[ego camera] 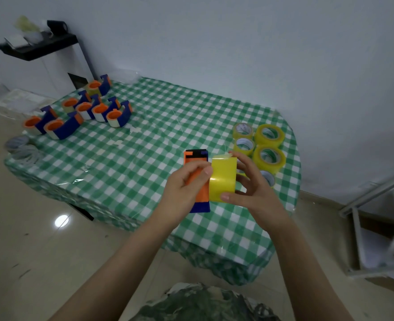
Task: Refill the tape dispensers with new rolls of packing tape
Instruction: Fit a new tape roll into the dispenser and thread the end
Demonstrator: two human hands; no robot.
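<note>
My left hand [186, 181] grips the orange-and-blue tape dispenser [201, 193], fingers curled round its body and thumb laid across the orange face. My right hand [251, 186] grips a yellow roll of packing tape [222, 179], thumb under the lower edge and fingers wrapped over the far side up to the top. The roll is pressed against the dispenser's right side. Both are held up over the near right part of the table [145, 158], which has a green checked cloth. The spare rolls [269, 135] stand in a cluster just behind my right hand. The loaded dispensers [87, 110] are grouped at the far left corner, well apart. I cannot tell whether the roll sits on the spindle.
</note>
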